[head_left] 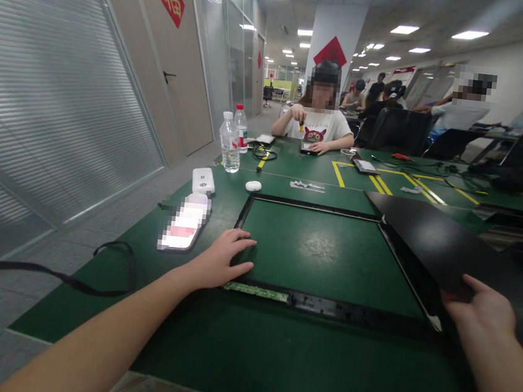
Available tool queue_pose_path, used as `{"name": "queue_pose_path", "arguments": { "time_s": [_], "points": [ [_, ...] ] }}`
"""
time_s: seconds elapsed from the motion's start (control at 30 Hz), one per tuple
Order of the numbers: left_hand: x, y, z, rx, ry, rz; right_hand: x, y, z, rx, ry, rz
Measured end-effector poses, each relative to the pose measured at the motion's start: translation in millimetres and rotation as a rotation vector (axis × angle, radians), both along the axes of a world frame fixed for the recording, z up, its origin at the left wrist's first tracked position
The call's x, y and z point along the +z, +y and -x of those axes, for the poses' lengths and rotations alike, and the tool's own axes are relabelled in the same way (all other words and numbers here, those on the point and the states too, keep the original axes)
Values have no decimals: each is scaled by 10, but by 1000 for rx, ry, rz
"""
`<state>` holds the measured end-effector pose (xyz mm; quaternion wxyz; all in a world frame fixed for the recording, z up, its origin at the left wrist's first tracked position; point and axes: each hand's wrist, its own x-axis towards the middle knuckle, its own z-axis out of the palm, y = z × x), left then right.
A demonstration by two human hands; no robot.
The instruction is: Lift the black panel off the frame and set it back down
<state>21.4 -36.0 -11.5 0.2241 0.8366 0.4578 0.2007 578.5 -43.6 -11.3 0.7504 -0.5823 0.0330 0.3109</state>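
Note:
A thin black rectangular frame point(347, 310) lies flat on the green table, with a strip of green circuit board point(257, 291) along its near edge. My left hand point(223, 257) rests over the frame's left side, thumb and fingers stretched out and apart. At the right, my right hand point(485, 313) grips the near-left edge of a flat black panel point(443, 246), thumb on top and the other fingers mostly hidden beneath. The panel is tilted, raised above the table beside the frame's right side. White bits show at the frame's right corners.
Left of the frame are a lit phone point(184, 222), a white charger-like block point(204, 180), a white earbud case point(253, 186) and two water bottles point(230, 143). Across the green table point(273, 353) sits a person point(319, 118) handling a small device. Cables lie farther back.

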Motion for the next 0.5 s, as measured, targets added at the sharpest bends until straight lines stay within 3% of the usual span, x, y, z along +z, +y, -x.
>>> {"name": "queue_pose_path", "arguments": {
  "time_s": [0.3,0.5],
  "points": [
    [205,-57,-72,35,-46,-12,294,-120,159,-65,-16,-108],
    [305,-79,-109,120,-155,-5,512,-216,511,-47,-116,-200]
  ]
}}
